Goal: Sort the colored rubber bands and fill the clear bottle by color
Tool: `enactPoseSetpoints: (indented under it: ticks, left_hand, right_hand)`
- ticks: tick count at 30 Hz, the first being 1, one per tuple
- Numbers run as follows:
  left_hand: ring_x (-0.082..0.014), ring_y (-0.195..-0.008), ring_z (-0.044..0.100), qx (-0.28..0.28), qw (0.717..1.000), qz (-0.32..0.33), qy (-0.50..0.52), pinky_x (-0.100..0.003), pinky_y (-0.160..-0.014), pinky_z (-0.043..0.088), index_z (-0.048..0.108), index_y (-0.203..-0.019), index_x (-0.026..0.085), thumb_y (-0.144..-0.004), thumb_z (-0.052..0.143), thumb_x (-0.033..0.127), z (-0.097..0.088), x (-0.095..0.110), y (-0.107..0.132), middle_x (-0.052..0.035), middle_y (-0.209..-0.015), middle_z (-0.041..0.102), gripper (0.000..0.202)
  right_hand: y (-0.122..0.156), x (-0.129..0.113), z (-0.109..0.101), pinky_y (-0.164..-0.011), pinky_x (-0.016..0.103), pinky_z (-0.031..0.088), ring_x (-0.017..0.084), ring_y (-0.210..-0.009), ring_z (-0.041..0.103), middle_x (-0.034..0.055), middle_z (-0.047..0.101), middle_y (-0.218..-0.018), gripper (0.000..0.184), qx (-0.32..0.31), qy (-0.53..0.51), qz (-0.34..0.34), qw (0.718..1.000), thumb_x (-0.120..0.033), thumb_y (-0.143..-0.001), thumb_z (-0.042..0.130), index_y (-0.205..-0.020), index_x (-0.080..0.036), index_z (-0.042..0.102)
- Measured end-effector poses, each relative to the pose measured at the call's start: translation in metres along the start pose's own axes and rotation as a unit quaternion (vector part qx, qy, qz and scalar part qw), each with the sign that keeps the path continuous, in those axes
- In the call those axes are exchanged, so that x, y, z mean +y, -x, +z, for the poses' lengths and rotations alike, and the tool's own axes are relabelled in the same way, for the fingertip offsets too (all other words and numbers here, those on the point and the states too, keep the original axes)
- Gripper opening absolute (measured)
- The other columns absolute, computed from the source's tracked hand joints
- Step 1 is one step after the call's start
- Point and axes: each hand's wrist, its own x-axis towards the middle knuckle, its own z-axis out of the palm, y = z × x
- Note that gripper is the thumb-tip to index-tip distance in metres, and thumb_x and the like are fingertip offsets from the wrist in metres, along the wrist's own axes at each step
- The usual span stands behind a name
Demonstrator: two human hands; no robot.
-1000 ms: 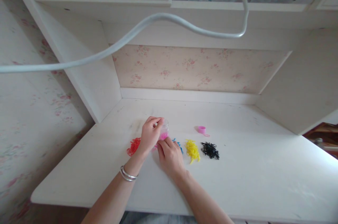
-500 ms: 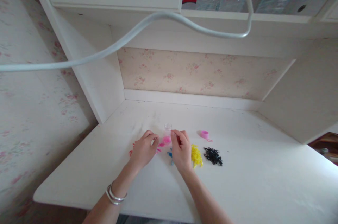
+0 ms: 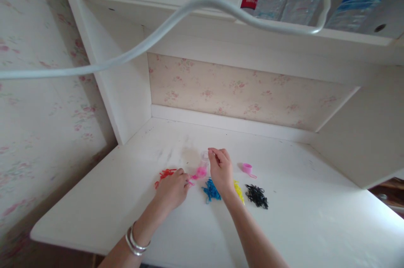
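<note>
My left hand (image 3: 173,187) is low over the table, its fingertips pinched at some loose pink rubber bands (image 3: 190,183). Under and behind its knuckles lies a heap of red rubber bands (image 3: 166,173). My right hand (image 3: 221,172) is raised with thumb and forefinger pressed together beside a small clear plastic container (image 3: 204,157); whatever is in that pinch is too small to make out. A clump of pink bands (image 3: 200,172) shows at the near end of the container. Blue rubber bands (image 3: 211,190) lie between my hands, and yellow ones (image 3: 239,192) are partly hidden by my right wrist.
Right of my right hand stand a pink cap with a loop (image 3: 247,168) and a heap of black rubber bands (image 3: 257,196). A white cable (image 3: 151,41) crosses the upper view. Overhead, a shelf (image 3: 350,34) holds plastic bottles. White side panels flank the white table (image 3: 299,226).
My left hand has gone from a raised pinch down to the loose pink bands. My right hand has shifted slightly up and right, uncovering more blue bands. The camera view has tilted a little.
</note>
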Motion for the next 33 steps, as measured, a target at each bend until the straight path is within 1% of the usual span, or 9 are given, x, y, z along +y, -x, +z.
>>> enactPoseSetpoints:
  ticks: [3, 6, 9, 12, 16, 20, 24, 28, 33]
  left_hand:
    - [-0.0197, -0.076, 0.062, -0.003, 1.0, 0.003, -0.006, -0.027, -0.06, 0.039, 0.064, -0.081, 0.021, -0.086, 0.045, 0.029, 0.003, -0.001, 0.0, -0.006, -0.093, 0.063, 0.021]
    - [-0.0201, -0.078, 0.062, -0.007, 1.0, 0.009, 0.004, -0.028, -0.061, 0.04, 0.063, -0.08, 0.021, -0.087, 0.044, 0.027, 0.004, -0.001, 0.0, -0.0061, -0.092, 0.063, 0.021]
    - [-0.0193, -0.08, 0.062, -0.012, 0.999, 0.029, 0.028, -0.027, -0.065, 0.04, 0.063, -0.081, 0.021, -0.087, 0.044, 0.024, 0.003, -0.002, 0.002, -0.0054, -0.09, 0.063, 0.02]
    - [-0.0166, -0.079, 0.062, -0.007, 0.999, 0.023, 0.047, -0.025, -0.066, 0.039, 0.063, -0.078, 0.02, -0.087, 0.042, 0.018, -0.002, -0.003, 0.002, -0.0044, -0.09, 0.063, 0.023]
    - [-0.0135, -0.078, 0.061, 0.012, 0.998, -0.01, 0.066, -0.023, -0.065, 0.039, 0.062, -0.076, 0.019, -0.087, 0.041, 0.017, -0.008, -0.006, 0.0, -0.003, -0.09, 0.063, 0.025]
    - [-0.0152, -0.082, 0.061, -0.034, 0.996, -0.002, 0.088, -0.024, -0.07, 0.041, 0.065, -0.077, 0.022, -0.084, 0.05, 0.026, -0.009, -0.011, 0.002, -0.0019, -0.088, 0.064, 0.017]
    - [-0.0178, -0.085, 0.062, -0.056, 0.994, -0.004, 0.093, -0.026, -0.072, 0.043, 0.065, -0.084, 0.024, -0.073, 0.064, 0.032, -0.008, -0.013, 0.006, -0.0013, -0.096, 0.064, 0.014]
    - [-0.0174, -0.081, 0.062, -0.041, 0.997, 0.012, 0.063, -0.027, -0.069, 0.043, 0.064, -0.081, 0.023, -0.078, 0.057, 0.027, -0.007, -0.011, 0.008, -0.002, -0.094, 0.064, 0.009]
    - [-0.0168, -0.083, 0.062, -0.028, 0.998, 0.029, 0.056, -0.026, -0.07, 0.041, 0.063, -0.078, 0.02, -0.084, 0.046, 0.018, -0.004, -0.01, 0.006, -0.0033, -0.089, 0.064, 0.018]
  right_hand:
    - [0.01, -0.001, -0.002, -0.066, 0.026, 0.04, 0.013, -0.07, 0.05, 0.0014, 0.053, -0.078, 0.028, 0.02, 0.012, -0.002, 1.0, -0.037, -0.091, 0.044, -0.094, -0.02, 0.067]
    - [0.035, 0.003, -0.005, -0.067, 0.026, 0.04, 0.014, -0.071, 0.051, 0.0019, 0.055, -0.08, 0.025, 0.014, 0.032, -0.025, 0.999, -0.033, -0.092, 0.044, -0.096, -0.021, 0.065]
    - [0.064, 0.01, -0.008, -0.07, 0.028, 0.036, 0.014, -0.072, 0.051, 0.0023, 0.057, -0.079, 0.022, -0.065, 0.094, -0.082, 0.99, -0.028, -0.092, 0.045, -0.096, -0.023, 0.066]
    - [0.079, 0.015, -0.008, -0.072, 0.03, 0.031, 0.014, -0.072, 0.049, 0.0019, 0.058, -0.075, 0.021, -0.131, 0.182, -0.142, 0.964, -0.024, -0.091, 0.046, -0.088, -0.023, 0.066]
    - [0.08, 0.013, -0.005, -0.07, 0.032, 0.025, 0.015, -0.073, 0.047, 0.002, 0.058, -0.071, 0.019, -0.145, 0.287, -0.189, 0.928, -0.024, -0.088, 0.05, -0.078, -0.022, 0.065]
    - [0.08, 0.008, -0.001, -0.07, 0.032, 0.024, 0.015, -0.075, 0.047, 0.0014, 0.059, -0.074, 0.014, -0.176, 0.315, -0.214, 0.908, -0.029, -0.086, 0.055, -0.078, -0.023, 0.064]
    - [0.08, 0.007, 0.002, -0.071, 0.033, 0.023, 0.016, -0.078, 0.046, 0.0008, 0.059, -0.076, 0.015, -0.201, 0.321, -0.207, 0.902, -0.029, -0.086, 0.054, -0.077, -0.024, 0.064]
    - [0.079, 0.006, 0.002, -0.072, 0.032, 0.024, 0.017, -0.08, 0.047, 0.0006, 0.059, -0.078, 0.015, -0.215, 0.319, -0.188, 0.904, -0.029, -0.087, 0.052, -0.078, -0.026, 0.064]
    - [0.078, 0.002, 0.001, -0.073, 0.033, 0.024, 0.018, -0.082, 0.047, 0.0014, 0.059, -0.083, 0.013, -0.221, 0.321, -0.18, 0.903, -0.027, -0.085, 0.055, -0.095, -0.028, 0.064]
